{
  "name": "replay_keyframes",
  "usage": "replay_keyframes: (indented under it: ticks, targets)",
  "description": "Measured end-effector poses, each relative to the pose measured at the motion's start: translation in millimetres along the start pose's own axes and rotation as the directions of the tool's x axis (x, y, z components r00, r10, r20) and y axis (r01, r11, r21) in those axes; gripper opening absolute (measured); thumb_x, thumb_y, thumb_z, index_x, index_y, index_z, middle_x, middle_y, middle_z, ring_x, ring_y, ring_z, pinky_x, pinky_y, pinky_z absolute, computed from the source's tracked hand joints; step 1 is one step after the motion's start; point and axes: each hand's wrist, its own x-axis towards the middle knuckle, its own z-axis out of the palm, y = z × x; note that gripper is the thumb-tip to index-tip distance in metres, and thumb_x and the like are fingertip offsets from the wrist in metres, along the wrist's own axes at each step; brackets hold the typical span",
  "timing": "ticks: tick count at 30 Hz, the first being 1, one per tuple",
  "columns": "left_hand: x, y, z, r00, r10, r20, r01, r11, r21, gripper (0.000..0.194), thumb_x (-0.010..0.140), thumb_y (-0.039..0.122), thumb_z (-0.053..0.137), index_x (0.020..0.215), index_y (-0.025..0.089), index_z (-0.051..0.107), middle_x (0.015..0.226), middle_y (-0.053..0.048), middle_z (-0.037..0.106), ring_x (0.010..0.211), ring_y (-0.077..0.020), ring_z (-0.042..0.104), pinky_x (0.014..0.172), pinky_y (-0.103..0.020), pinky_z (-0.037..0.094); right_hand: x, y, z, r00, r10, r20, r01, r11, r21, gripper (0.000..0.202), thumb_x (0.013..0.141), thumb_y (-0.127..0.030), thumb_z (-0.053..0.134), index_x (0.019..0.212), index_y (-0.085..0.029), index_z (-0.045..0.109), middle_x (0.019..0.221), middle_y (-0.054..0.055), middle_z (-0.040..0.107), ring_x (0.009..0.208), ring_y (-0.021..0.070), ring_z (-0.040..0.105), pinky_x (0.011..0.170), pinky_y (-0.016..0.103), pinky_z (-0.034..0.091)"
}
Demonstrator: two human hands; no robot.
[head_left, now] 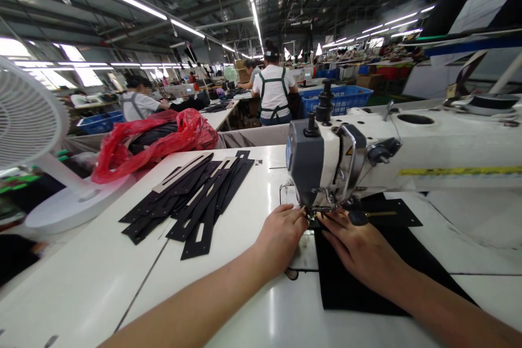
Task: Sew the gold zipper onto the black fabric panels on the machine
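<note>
The sewing machine (314, 157) stands over the worktop, its presser foot down by my fingertips. Under my right hand (361, 247) spreads a black fabric piece (346, 288), its far edge at the needle area. The fingers of that hand lie stretched over the fabric, tips close to the foot. From the left, my left hand (283, 234) reaches the same spot, fingers curled together at the fabric's edge; their tips are partly hidden by the machine. Behind my right hand, a dark strip with a zipper-like line (387, 213) lies beneath the machine arm.
A pile of black strips with slots (196, 190) lies on the white table (228, 293) to the left. Beyond it are a red plastic bag (187, 130) and a white fan (28, 114). Co-workers (273, 89) sit ahead near a blue crate (338, 99).
</note>
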Motion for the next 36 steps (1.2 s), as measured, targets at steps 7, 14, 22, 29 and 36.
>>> replay_keyframes:
  ticks: [7, 14, 22, 29, 36]
  targets:
    - [0.5, -0.4, 2.7, 0.999, -0.003, -0.05, 0.003, 1.0, -0.003, 0.011, 0.084, 0.01, 0.05, 0.088, 0.015, 0.059, 0.098, -0.007, 0.067, 0.092, -0.0177, 0.063, 0.09, -0.033, 0.046, 2.2, -2.3, 1.0, 0.999, 0.036, -0.013, -0.036, 0.999, 0.029, 0.032, 0.087, -0.015, 0.043, 0.115, -0.015, 0.057, 0.112, 0.013, 0.061, 0.108, 0.0233, 0.054, 0.094, 0.043, 0.044]
    - [2.9, 4.5, -3.9, 0.999, 0.045, -0.017, -0.045, 0.999, 0.013, 0.01, 0.083, 0.008, 0.05, 0.085, 0.013, 0.059, 0.094, -0.009, 0.068, 0.092, -0.0179, 0.064, 0.091, -0.033, 0.047, -1.2, -4.1, 1.0, 0.999, 0.029, -0.043, -0.029, 1.0, 0.009, 0.032, 0.086, -0.014, 0.043, 0.115, -0.014, 0.057, 0.109, 0.013, 0.062, 0.108, 0.0237, 0.054, 0.094, 0.045, 0.043]
    - [0.1, 4.2, 0.3, 0.997, 0.043, -0.062, -0.043, 0.999, -0.01, 0.009, 0.083, 0.01, 0.052, 0.085, 0.014, 0.059, 0.094, -0.008, 0.068, 0.092, -0.0172, 0.064, 0.089, -0.033, 0.048, -5.0, -2.7, 6.8, 0.998, 0.035, -0.046, -0.036, 0.999, -0.024, 0.03, 0.087, -0.015, 0.043, 0.114, -0.014, 0.055, 0.112, 0.013, 0.06, 0.108, 0.0235, 0.053, 0.094, 0.045, 0.043]
    - [-2.9, 4.2, -1.4, 0.997, -0.045, -0.058, 0.042, 0.997, -0.065, 0.013, 0.084, 0.011, 0.053, 0.092, 0.017, 0.062, 0.103, -0.007, 0.067, 0.098, -0.0188, 0.062, 0.089, -0.037, 0.049, -5.8, -2.8, 7.7, 0.998, 0.067, -0.018, -0.069, 0.983, -0.169, 0.041, 0.087, -0.03, 0.047, 0.119, -0.005, 0.05, 0.118, 0.018, 0.057, 0.115, 0.0304, 0.048, 0.098, 0.053, 0.036]
    - [-37.1, 53.3, -38.0, 0.867, -0.458, 0.195, 0.471, 0.629, -0.618, 0.025, 0.085, 0.016, 0.049, 0.109, 0.016, 0.058, 0.109, -0.011, 0.064, 0.098, -0.0223, 0.062, 0.082, -0.039, 0.053, -62.4, -38.5, -16.1, 0.996, 0.076, -0.038, -0.084, 0.949, -0.303, 0.059, 0.089, -0.044, 0.041, 0.133, -0.005, 0.036, 0.137, 0.017, 0.039, 0.127, 0.0268, 0.035, 0.099, 0.049, 0.037]
